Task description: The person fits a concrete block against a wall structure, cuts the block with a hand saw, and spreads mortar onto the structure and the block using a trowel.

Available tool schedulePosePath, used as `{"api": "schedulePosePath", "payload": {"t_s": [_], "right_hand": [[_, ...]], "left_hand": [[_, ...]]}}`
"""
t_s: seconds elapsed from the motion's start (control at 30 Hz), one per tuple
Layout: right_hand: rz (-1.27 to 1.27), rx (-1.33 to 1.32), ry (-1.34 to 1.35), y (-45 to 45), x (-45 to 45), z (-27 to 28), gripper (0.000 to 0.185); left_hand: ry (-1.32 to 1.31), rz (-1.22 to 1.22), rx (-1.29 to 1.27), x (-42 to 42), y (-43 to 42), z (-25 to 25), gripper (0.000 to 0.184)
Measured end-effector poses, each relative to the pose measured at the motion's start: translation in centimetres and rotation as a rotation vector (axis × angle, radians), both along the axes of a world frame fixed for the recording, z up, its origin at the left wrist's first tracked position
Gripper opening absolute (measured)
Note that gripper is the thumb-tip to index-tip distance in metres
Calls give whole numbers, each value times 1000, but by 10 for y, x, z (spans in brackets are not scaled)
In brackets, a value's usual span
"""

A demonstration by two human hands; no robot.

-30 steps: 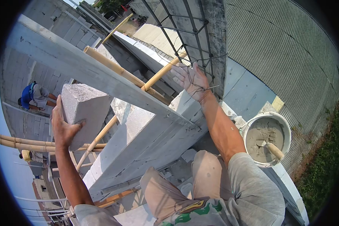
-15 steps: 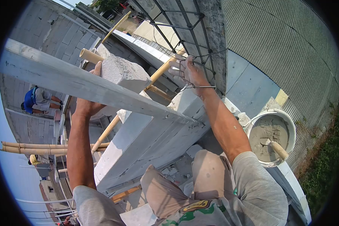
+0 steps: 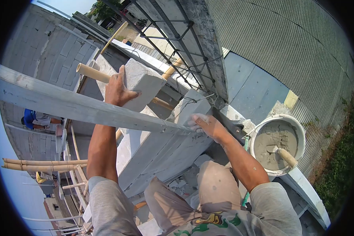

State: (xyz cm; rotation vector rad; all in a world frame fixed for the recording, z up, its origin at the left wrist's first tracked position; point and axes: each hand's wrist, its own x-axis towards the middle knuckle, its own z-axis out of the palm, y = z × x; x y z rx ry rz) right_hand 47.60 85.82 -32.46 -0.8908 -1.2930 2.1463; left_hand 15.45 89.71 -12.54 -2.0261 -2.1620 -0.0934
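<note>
My left hand (image 3: 120,89) grips the near left side of a pale lightweight concrete block (image 3: 143,82), thumb and fingers spread against its faces. The block sits tilted beyond a long grey beam (image 3: 86,106) that crosses over my left forearm. My right hand (image 3: 210,128) is at the beam's right end, against the block wall (image 3: 157,151); its dusty fingers are bent, and what they hold, if anything, is hidden. Just beyond that hand, tie wire (image 3: 194,99) sticks out at the foot of a rebar cage (image 3: 179,37).
At right stands a white bucket (image 3: 301,131) of wet mortar with a trowel (image 3: 286,156) in it. Corrugated roofing (image 3: 279,43) lies beyond. Bamboo poles (image 3: 43,162) cross at left, and a person in blue (image 3: 34,118) bends over farther off.
My right hand has left the rebar wire and come down toward me to the beam's end. My left hand has moved up the block, now showing above the beam. The view has shifted slightly.
</note>
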Motion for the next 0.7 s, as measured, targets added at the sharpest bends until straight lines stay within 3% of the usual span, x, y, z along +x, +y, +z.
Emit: {"api": "schedulePosePath", "payload": {"t_s": [0.27, 0.3, 0.4, 0.6, 0.7], "right_hand": [[60, 254, -181, -59, 37, 11, 62], [99, 149, -182, -64, 41, 19, 63], [135, 218, -174, -75, 47, 17, 65], [95, 249, -222, -67, 48, 15, 60], [-57, 317, -232, -67, 48, 9, 49]], "left_hand": [[-34, 22, -114, 28, 25, -34, 123], [-62, 7, -108, 29, 28, -40, 124], [-66, -30, -127, 36, 36, -54, 125], [-66, -9, -195, 42, 44, -60, 126], [-91, 14, -211, 39, 51, -66, 126]]}}
